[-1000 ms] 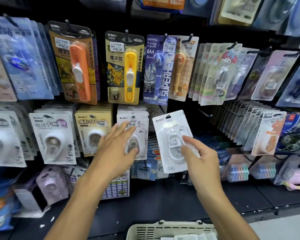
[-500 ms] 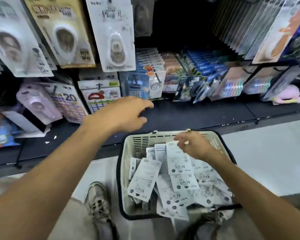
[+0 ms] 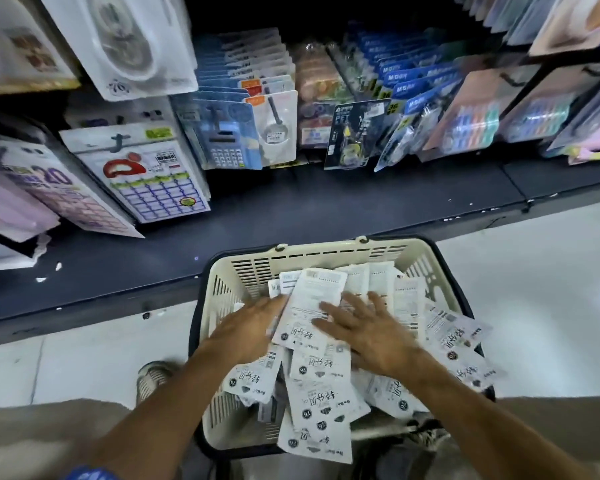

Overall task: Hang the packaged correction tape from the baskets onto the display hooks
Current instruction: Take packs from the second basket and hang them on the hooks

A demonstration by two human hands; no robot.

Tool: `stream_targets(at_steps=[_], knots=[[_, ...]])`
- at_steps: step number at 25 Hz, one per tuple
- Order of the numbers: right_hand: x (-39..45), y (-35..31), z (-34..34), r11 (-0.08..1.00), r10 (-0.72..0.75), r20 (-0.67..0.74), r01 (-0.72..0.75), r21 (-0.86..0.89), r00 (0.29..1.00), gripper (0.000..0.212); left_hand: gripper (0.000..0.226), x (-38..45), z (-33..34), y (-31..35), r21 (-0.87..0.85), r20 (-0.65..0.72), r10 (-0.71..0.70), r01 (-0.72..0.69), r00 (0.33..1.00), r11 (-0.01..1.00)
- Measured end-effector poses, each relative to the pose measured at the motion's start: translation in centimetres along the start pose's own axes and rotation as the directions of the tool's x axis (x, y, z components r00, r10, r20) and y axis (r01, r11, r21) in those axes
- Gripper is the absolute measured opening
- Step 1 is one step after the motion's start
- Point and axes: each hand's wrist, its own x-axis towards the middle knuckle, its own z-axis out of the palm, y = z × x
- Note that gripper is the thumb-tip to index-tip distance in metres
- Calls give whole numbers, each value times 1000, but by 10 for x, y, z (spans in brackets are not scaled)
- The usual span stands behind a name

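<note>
Landmark: basket (image 3: 222, 299).
- White packs (image 3: 321, 403) in basket: "BeBe" brand small print, large Chinese lettering, circled "76"; all read upside down from camera.
- Purple card (image 3: 45, 181), far left above basket: large "20".
- Black pack (image 3: 352, 133), straight above basket: "PET"; small yellow tag beside it reads "36".
- Blue packs (image 3: 406, 74), above basket to right: "M&G" repeated on headers.
- Remaining shelf labels too blurred to read.
</note>
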Motion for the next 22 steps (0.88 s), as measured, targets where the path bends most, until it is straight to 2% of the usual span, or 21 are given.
stream_targets(at_steps=[2, 4, 5, 6, 7, 8, 9, 11, 12, 13, 14, 16, 19, 20, 22], knots=[[10, -8, -4, 999, 23, -129, -18, 44, 991, 79, 103, 9, 2, -7, -116, 36, 14, -10, 999, 993], [19, -3, -28, 962, 113, -228, -49, 267, 967, 52, 100, 19, -6, -17, -334, -9, 102, -99, 995, 937], [21, 2, -45, 907, 168, -213, -65, 417, 962, 38, 90, 24, -13, -19, -503, -56, 144, -153, 988, 851], [21, 9, -62, 814, 216, -159, -87, 575, 964, 34, 74, 25, -22, -17, -677, -110, 154, -188, 982, 712], [20, 17, -80, 694, 250, -101, -106, 713, 963, 34, 59, 28, -31, -12, -820, -169, 128, -212, 977, 532], [17, 26, -96, 577, 282, -69, -112, 809, 957, 34, 51, 29, -38, -6, -895, -203, 62, -211, 977, 394], [13, 37, -110, 469, 315, -63, -98, 878, 947, 33, 45, 29, -46, 2, -923, -233, 1, -222, 972, 315], [4, 54, -129, 263, 339, -69, -25, 964, 938, 28, 14, 32, -59, 15, -935, -288, -37, -273, 957, 226], [0, 59, -135, 164, 319, -68, 15, 986, 945, 25, 24, 32, -66, 21, -938, -306, -8, -300, 952, 176], [-2, 62, -137, 89, 302, -61, 36, 995, 951, 23, 48, 31, -70, 23, -947, -288, 16, -287, 958, 146], [-3, 63, -136, 43, 297, -47, 35, 998, 954, 23, 65, 30, -72, 25, -958, -256, 53, -261, 965, 118], [-4, 60, -125, 12, 318, 5, -10, 1000, 948, 25, 79, 25, -64, 22, -973, -177, 81, -186, 981, 133], [-4, 34, -89, -11, 290, 150, -154, 988, 945, 40, 86, 17, -30, 20, -917, -1, 25, -11, 1000, 399], [-3, 21, -76, 7, 285, 213, -224, 975, 935, 40, 88, 17, -17, 21, -902, 29, -43, 45, 999, 430], [-2, -1, -60, 8, 329, 277, -297, 955, 903, 48, 85, 17, 0, 23, -929, 16, -181, 82, 983, 360]])
